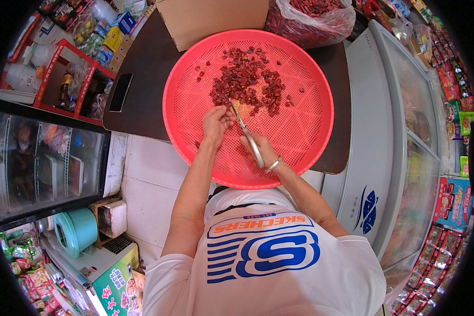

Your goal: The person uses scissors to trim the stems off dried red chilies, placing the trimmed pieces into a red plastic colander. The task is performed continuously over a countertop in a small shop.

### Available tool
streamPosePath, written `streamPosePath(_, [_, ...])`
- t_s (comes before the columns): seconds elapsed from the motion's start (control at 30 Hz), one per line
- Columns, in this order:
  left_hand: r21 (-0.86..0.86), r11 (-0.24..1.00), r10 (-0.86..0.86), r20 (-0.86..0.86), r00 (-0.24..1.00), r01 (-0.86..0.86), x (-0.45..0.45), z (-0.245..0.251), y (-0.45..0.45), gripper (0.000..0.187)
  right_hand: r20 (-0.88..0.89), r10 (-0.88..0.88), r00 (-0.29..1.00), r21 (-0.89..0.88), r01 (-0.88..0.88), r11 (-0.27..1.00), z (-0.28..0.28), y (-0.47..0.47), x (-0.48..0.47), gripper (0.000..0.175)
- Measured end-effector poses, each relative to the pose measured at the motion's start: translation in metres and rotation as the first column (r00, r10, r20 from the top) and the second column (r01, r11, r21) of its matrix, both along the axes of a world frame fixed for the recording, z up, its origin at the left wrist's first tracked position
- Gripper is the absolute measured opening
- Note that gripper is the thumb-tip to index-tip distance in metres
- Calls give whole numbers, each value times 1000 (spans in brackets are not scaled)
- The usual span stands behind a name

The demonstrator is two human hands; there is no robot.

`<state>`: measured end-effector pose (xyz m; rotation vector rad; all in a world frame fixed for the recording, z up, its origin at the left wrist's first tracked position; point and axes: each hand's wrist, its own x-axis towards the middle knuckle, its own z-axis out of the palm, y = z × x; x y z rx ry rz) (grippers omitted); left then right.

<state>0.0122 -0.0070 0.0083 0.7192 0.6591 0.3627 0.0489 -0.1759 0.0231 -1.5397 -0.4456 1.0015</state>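
Observation:
A round red perforated plastic tray [308, 146] rests on the dark table, its near edge against my body. Cut pieces of dried red chili [237, 75] lie in its upper middle, with yellow seeds [243, 108] beside them. My right hand [260, 148] holds metal scissors [254, 146], whose blades point up and left over the seeds. Close to the blade tips is my left hand [218, 123], its fingers curled and pinched together; whether a piece of chili is between them cannot be told.
A cardboard box [213, 19] and a clear plastic bag of dried chilies [312, 25] stand behind the tray. A smartphone [121, 92] lies on the table [142, 47] at left. A chest freezer [367, 130] flanks the right side, a glass-fronted cooler [47, 162] the left.

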Motion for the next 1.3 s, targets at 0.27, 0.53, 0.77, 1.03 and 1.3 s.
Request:
streamPosePath(0.27, [-26, 999, 22, 9, 1000, -22, 0, -3, 1, 12, 69, -19, 997, -8, 19, 1000, -5, 1, 0, 25])
streamPosePath(0.53, [-157, 985, 83, 42, 996, -75, -2, -6, 6, 10, -76, -42, 996, -44, 39, 998, 1, 0, 0, 26])
streamPosePath(0.77, [-154, 985, 91, 59, 994, -82, -1, -9, 7, 11, -188, 48, 981, 52, -39, 998, 6, -3, 2, 33])
streamPosePath(1.03, [-148, 985, 105, 74, 992, -94, 0, -11, 7, 12, -228, 92, 969, 66, -79, 995, 18, -5, 2, 41])
streamPosePath(1.3, [-138, 984, 122, 54, 991, -113, 1, -11, 6, 11, -178, 140, 974, 70, -129, 989, 15, -6, 3, 42])
